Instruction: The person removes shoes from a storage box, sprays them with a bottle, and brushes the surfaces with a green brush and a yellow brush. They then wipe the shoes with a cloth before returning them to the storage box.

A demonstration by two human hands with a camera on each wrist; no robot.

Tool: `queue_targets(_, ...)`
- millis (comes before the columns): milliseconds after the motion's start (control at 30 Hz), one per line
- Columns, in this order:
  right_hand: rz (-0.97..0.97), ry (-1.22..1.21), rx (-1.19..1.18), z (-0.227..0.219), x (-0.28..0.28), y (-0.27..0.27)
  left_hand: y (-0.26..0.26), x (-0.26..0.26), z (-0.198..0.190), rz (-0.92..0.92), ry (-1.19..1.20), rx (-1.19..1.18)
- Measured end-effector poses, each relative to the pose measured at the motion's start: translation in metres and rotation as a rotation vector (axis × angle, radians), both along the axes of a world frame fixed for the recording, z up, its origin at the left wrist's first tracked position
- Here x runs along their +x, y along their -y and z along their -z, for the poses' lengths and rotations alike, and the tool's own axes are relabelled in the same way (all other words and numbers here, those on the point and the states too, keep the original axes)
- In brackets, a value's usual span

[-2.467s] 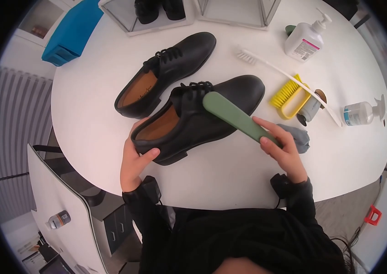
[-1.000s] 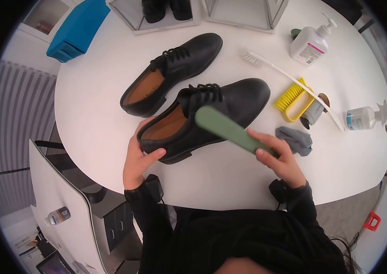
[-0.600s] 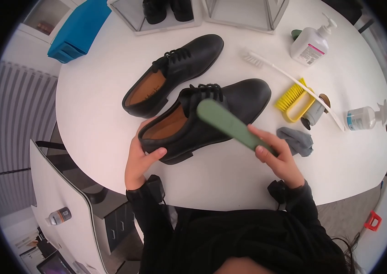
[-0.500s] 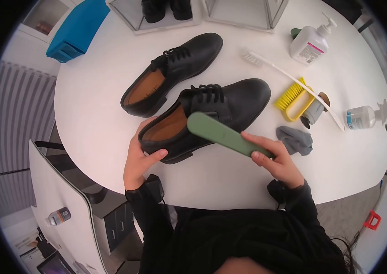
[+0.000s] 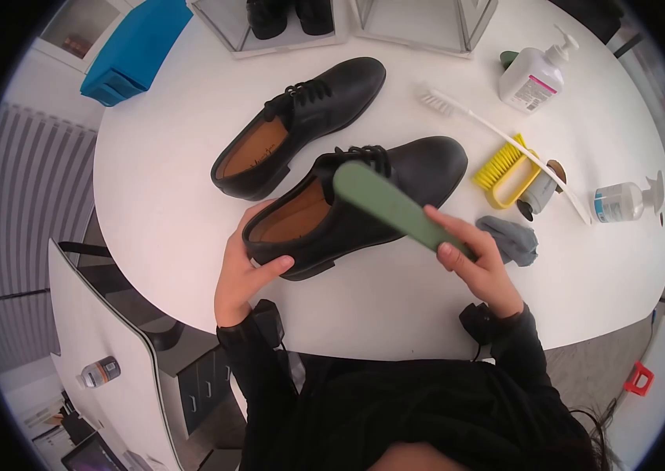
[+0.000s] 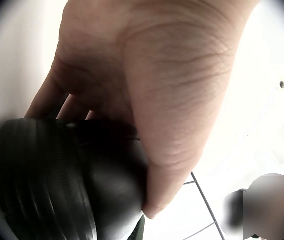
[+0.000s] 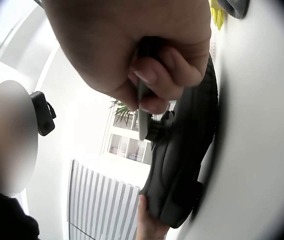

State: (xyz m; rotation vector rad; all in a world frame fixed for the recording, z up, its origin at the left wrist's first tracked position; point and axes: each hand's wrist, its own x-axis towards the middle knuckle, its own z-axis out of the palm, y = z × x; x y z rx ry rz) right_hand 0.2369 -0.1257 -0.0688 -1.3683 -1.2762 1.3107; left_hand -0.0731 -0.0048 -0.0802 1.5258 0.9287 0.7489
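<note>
My left hand (image 5: 237,276) grips the heel of a black lace-up shoe (image 5: 431,169), thumb on the near side and fingers around the far side. In the left wrist view the heel (image 6: 114,185) sits in the palm. My right hand (image 5: 485,263) holds a green-backed shoe brush (image 5: 383,200) by its handle, its head over the side of the shoe just below the laces. Dark bristles (image 7: 157,131) face the shoe in the right wrist view. The brush's back hides part of the upper. Behind lies the matching shoe (image 5: 325,98), tan inside.
On the white table (image 5: 160,220), a grey cloth (image 5: 509,239), yellow brush (image 5: 499,161), white long-handled brush (image 5: 497,129), grey tube (image 5: 540,192), pump bottle (image 5: 533,78) and spray bottle (image 5: 619,202) lie or stand rightward. Clear-sided boxes (image 5: 415,39) and a blue case (image 5: 136,55) are behind.
The brush has shifted back and forth along the shoe's side; since half a second ago its head has moved up and slightly right, toward the laces. My left hand keeps its grip on the heel.
</note>
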Motion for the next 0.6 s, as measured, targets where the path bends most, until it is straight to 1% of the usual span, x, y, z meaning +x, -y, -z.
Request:
queue_targets(67,0.070,-0.012,-0.025,-0.004,-0.002,-0.004,0.000,-0.001,0.003,-0.013,0.011,-0.001)
queue_targets(167,-0.056,0.027,0.016,-0.007,0.000,-0.007,-0.002,-0.001,0.002,-0.011,0.011,0.000)
queue_targets(267,0.018,0.033,0.043,-0.004,0.008,-0.007,-0.001,-0.001,0.002,-0.003,0.011,-0.001)
queue_targets(333,0.072,-0.014,0.021,-0.002,0.006,-0.007,-0.002,-0.001,0.001,-0.001,0.011,-0.004)
queue_targets(400,0.058,-0.021,0.009,-0.002,0.002,-0.009,-0.001,-0.001,0.001,0.003,0.005,-0.027)
queue_targets(467,-0.017,0.016,-0.001,-0.006,-0.001,-0.007,0.000,-0.001,0.001,0.003,0.013,-0.017)
queue_targets(567,-0.121,0.065,0.080,-0.005,0.002,-0.011,-0.003,-0.001,0.004,0.005,0.028,-0.019)
queue_targets(600,-0.128,0.085,0.082,-0.007,0.003,-0.011,-0.003,-0.003,0.005,0.005,0.028,-0.027)
